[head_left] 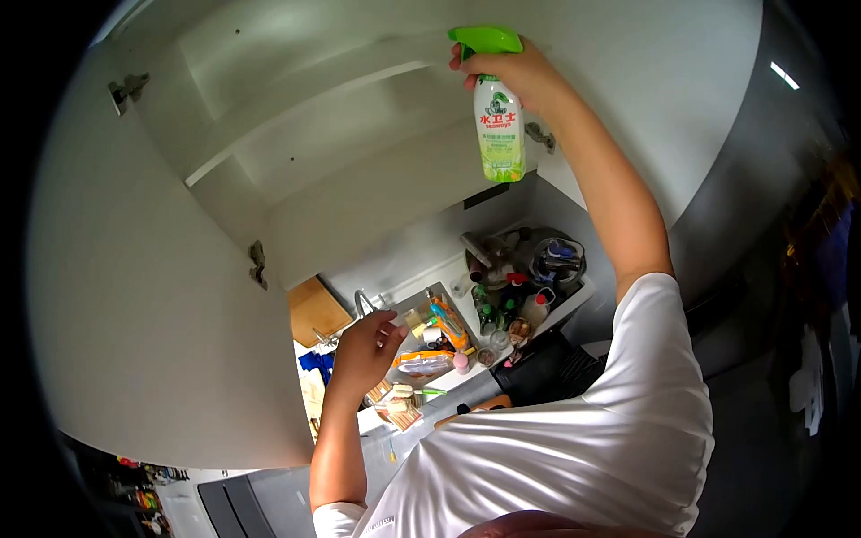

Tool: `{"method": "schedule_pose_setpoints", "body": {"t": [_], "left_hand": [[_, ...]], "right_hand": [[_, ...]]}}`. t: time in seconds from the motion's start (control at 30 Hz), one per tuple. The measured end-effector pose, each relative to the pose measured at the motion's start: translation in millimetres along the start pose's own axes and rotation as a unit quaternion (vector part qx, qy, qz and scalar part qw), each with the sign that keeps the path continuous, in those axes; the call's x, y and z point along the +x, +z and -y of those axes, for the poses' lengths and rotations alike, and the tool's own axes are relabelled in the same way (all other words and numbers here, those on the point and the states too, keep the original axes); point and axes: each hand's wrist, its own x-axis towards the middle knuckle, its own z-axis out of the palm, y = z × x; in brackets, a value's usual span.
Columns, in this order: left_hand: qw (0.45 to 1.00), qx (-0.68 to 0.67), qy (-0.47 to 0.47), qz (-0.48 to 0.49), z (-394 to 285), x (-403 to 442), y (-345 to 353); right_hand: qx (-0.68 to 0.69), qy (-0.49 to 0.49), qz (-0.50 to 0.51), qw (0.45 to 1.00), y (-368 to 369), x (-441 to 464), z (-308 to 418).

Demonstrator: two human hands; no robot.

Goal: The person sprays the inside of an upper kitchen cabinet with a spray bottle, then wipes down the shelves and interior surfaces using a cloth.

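My right hand (516,73) is raised in front of the open wall cabinet (359,99), its fingers wrapped round the neck of a spray bottle (500,134). The bottle is white and green with a bright green trigger head, and it hangs upright. Lower down, my left hand (366,351) is held over the counter area with loosely bent fingers apart and nothing in them. Below it in this view are the faucet (363,303) and an orange-edged packet (424,362).
Cabinet doors stand open at left (152,296) and right (646,81). A cabinet shelf (305,112) crosses the inside. On the counter are several bottles (498,312), a glass jar (486,357), a pink-capped container (461,362) and a wooden board (316,309).
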Motion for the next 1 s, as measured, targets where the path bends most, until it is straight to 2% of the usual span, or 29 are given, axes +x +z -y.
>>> {"method": "schedule_pose_setpoints", "body": {"t": [0.13,0.2,0.27,0.4,0.43,0.63,0.67,0.73,0.8,0.87,0.9,0.93,1.0], "left_hand": [[1.000,-0.007,0.019,-0.011,-13.5,3.1,0.9],[0.997,-0.002,0.063,-0.042,-16.5,4.4,-2.3],[0.996,-0.008,0.054,-0.077,-29.6,8.5,-4.7],[0.978,-0.009,0.083,-0.191,-36.7,29.1,-27.1],[0.968,-0.044,0.098,-0.227,-41.9,35.5,-34.0],[0.928,-0.132,0.106,-0.333,-67.4,53.1,-50.2],[0.928,-0.134,0.097,-0.335,-61.2,52.0,-46.6],[0.927,-0.113,0.141,-0.329,-42.1,49.4,-30.9],[0.935,-0.122,0.119,-0.312,-25.7,39.6,-13.8],[0.960,-0.109,0.061,-0.251,-8.5,30.9,1.2],[0.961,-0.133,0.071,-0.230,8.7,31.1,8.6],[0.962,-0.136,0.062,-0.229,16.3,28.2,12.1],[0.975,-0.144,0.029,-0.167,27.7,23.3,16.1]], "right_hand": [[-0.028,0.012,0.010,0.999,19.7,-9.6,6.9],[0.003,-0.024,0.027,0.999,35.6,-16.6,9.9],[0.028,-0.035,0.055,0.997,42.9,-19.3,11.2],[0.029,-0.039,0.101,0.994,88.9,-24.2,12.8],[0.031,-0.038,0.106,0.993,102.2,-23.6,10.2],[0.051,-0.083,0.090,0.991,156.9,-36.9,5.5],[0.052,-0.076,0.096,0.991,165.2,-43.9,-1.6],[0.050,-0.073,0.064,0.994,180.4,-61.8,-24.5],[0.073,-0.048,0.066,0.994,197.5,-81.1,-60.7],[0.047,-0.037,0.037,0.997,214.6,-98.7,-101.4],[0.006,-0.083,0.030,0.996,223.4,-105.0,-124.3],[0.007,-0.075,0.034,0.997,230.4,-112.9,-134.2],[-0.094,-0.072,0.012,0.993,242.4,-127.1,-150.3]]}}
